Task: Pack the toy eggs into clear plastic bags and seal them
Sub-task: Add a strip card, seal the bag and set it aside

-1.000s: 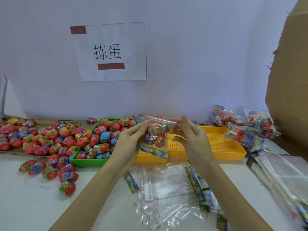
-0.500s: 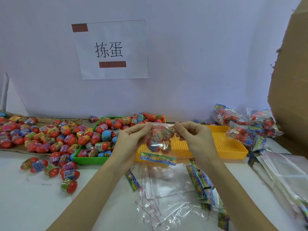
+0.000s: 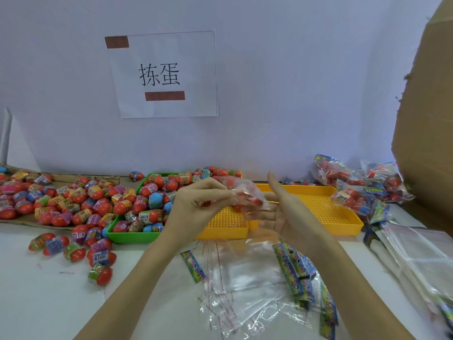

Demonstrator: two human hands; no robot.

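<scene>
Above the yellow tray [image 3: 318,212], the left hand [image 3: 196,207] pinches a filled bag [image 3: 241,192] of toy eggs. The right hand [image 3: 284,212] is released, fingers straight beside it

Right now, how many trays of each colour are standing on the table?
Green tray: 1
Yellow trays, side by side: 2
Total: 3 trays

Held bag [image 3: 241,195] and right fingers [image 3: 255,215] blurred.
</scene>
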